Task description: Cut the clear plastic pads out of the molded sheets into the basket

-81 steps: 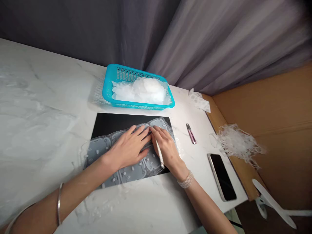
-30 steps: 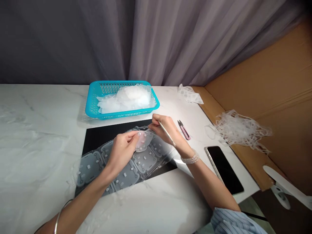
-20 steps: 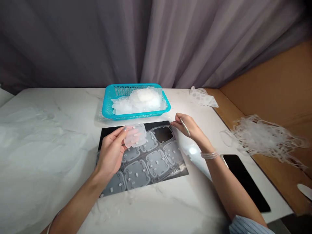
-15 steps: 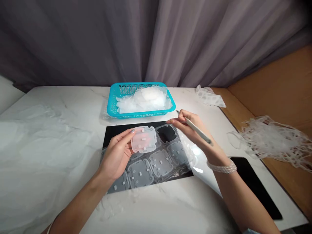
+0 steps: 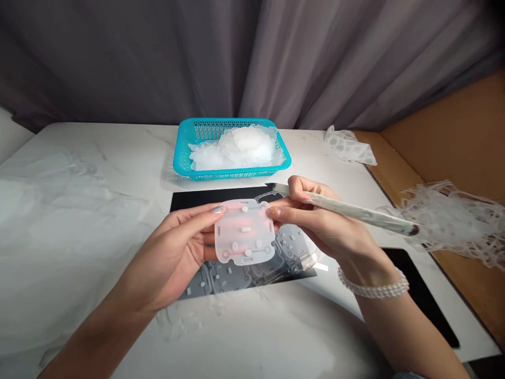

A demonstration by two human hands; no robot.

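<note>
A translucent, frosted square piece (image 5: 245, 231) with scalloped edges, slots and small raised nubs is held up above the table. My left hand (image 5: 177, 245) pinches its left edge, thumb in front and fingers behind. My right hand (image 5: 323, 216) grips a slim, pale-handled tool (image 5: 355, 208) with a dark pointed tip, which points left. The right thumb also touches the piece's upper right edge. Beneath both hands lies a black mat (image 5: 197, 199), partly hidden, with a clear sheet of similar moulded pieces (image 5: 231, 276) over it.
Beyond the mat, a blue basket (image 5: 232, 173) holds a heap of frosted pieces (image 5: 252, 145). Stringy translucent offcuts (image 5: 450, 223) lie at right, and a perforated scrap (image 5: 349, 146) at back right. A black flat device (image 5: 426, 300) is beside my right forearm. Clear sheets (image 5: 79, 237) cover the left.
The frosted piece has come closer to me. My right hand has moved from the sheet's upper edge to the piece's right edge, and the tool has swung flatter, its back end towards the right.
</note>
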